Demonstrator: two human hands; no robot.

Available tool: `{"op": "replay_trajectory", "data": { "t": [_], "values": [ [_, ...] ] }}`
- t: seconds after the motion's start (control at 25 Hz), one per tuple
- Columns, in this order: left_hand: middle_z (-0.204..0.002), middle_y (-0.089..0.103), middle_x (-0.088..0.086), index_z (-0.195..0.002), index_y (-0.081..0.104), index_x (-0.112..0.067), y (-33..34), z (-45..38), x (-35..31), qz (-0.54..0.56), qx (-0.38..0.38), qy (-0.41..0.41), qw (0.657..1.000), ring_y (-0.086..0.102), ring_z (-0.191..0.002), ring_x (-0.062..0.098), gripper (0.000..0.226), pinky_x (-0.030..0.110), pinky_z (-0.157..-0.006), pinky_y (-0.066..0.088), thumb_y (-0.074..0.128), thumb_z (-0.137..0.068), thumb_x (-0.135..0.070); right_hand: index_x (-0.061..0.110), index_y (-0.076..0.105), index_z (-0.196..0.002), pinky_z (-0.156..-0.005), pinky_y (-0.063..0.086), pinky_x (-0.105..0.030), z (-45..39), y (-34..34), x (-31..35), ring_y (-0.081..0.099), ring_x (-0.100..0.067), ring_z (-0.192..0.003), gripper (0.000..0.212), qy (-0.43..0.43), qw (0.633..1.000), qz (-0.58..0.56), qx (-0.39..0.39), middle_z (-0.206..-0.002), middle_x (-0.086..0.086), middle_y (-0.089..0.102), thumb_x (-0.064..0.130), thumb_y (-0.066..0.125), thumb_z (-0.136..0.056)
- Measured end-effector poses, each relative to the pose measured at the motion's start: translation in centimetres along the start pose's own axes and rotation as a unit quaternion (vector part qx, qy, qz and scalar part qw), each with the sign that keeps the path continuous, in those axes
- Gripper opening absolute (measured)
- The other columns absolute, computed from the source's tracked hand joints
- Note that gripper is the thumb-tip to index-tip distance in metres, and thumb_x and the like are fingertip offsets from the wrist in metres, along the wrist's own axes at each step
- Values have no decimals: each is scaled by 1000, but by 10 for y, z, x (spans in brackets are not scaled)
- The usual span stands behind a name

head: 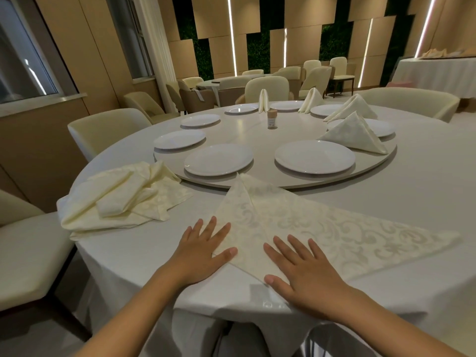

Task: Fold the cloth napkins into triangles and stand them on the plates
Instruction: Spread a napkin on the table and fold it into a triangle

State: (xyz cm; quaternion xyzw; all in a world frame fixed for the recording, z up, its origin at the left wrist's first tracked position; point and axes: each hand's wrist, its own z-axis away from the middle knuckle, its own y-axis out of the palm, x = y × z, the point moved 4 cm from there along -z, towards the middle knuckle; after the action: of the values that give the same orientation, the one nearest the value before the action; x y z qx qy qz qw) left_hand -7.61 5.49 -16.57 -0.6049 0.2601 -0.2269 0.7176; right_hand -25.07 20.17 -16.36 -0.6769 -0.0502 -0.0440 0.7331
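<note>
Both hands, left hand [203, 249] and right hand [304, 271], lie flat with fingers spread on one damask napkin [322, 228]; four folded triangles [354, 135] stand at 1 o'clock among eight round white plates [218, 159].

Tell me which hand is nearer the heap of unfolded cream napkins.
Left. The left hand lies just right of the heap of unfolded cream napkins; the right hand presses farther right.

This is a restaurant dining hall. A big round table [425, 202] with a white cloth carries a turning tray [257, 132] set with white plates [218, 159]. Cream padded chairs [108, 130] stand around, and far behind are more tables [226, 82] with chairs.
</note>
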Motion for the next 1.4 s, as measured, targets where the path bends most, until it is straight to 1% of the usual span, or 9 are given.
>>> {"op": "replay_trajectory", "data": {
  "t": [0.12,0.24,0.36,0.48,0.64,0.8,0.96,1.12,1.4],
  "values": [
    [-160,-16,-6,-149,-8,-46,-2,2,-3,14,-9,-6,1000,-19,-146,22,111,44,-117,-11,-21,-49,-93,42,-5,-148,-116,-16,-35,4,-3,-2,-15,-11,-145,88,-8,998,-50,-47,-153,16,-15,76,-15,-68],
    [-160,5,-9,-151,18,-40,-6,16,-19,79,-103,17,991,-9,-148,13,88,41,-119,-9,-1,-76,-82,47,34,-140,-110,-2,-20,14,-15,-12,10,3,-137,69,-22,977,-161,-138,-146,26,26,77,16,-80],
    [-129,55,-15,-123,62,-31,-12,42,-61,180,-226,114,951,39,-124,-2,47,30,-107,29,35,-92,-53,48,63,-106,-100,20,-23,30,-22,-38,37,5,-119,46,-23,961,-200,-189,-116,31,56,67,33,-75],
    [-90,62,-13,-93,71,-26,-14,62,-108,246,-210,188,927,50,-90,0,20,18,-79,41,56,-89,-39,52,66,-84,-96,32,-24,46,-19,-62,46,7,-109,23,-25,959,-215,-180,-97,36,62,62,49,-74],
    [-93,59,-11,-95,68,-26,-5,59,-144,159,-195,191,949,45,-88,2,25,20,-75,38,61,-86,-48,47,72,-88,-89,42,-10,59,-18,-75,49,9,-113,14,-39,951,-271,-142,-108,33,62,37,75,-79],
    [-91,59,-8,-92,66,-22,-6,56,-151,120,-216,181,952,49,-90,10,19,22,-75,37,58,-91,-39,41,75,-88,-87,39,-6,57,-21,-77,53,7,-109,14,-44,955,-250,-151,-106,29,63,34,78,-76],
    [-86,59,-11,-84,64,-23,-14,60,-138,148,-168,160,961,51,-83,6,16,24,-77,43,58,-91,-36,39,76,-88,-86,42,-18,61,-28,-73,59,3,-98,26,-52,967,-192,-162,-101,23,68,56,63,-72],
    [-84,62,-11,-85,68,-19,-19,70,-111,176,-109,142,968,55,-79,4,12,19,-74,44,62,-89,-28,32,73,-86,-83,47,-28,68,-28,-54,63,-6,-87,32,-105,977,-92,-163,-90,15,71,50,46,-82],
    [-85,59,-13,-82,61,-25,-23,80,-97,167,-76,132,974,52,-81,1,9,12,-69,39,61,-90,-30,30,70,-89,-82,46,-23,69,-26,-40,57,-2,-94,32,-122,972,-142,-144,-94,16,69,55,51,-82]
  ]
}}
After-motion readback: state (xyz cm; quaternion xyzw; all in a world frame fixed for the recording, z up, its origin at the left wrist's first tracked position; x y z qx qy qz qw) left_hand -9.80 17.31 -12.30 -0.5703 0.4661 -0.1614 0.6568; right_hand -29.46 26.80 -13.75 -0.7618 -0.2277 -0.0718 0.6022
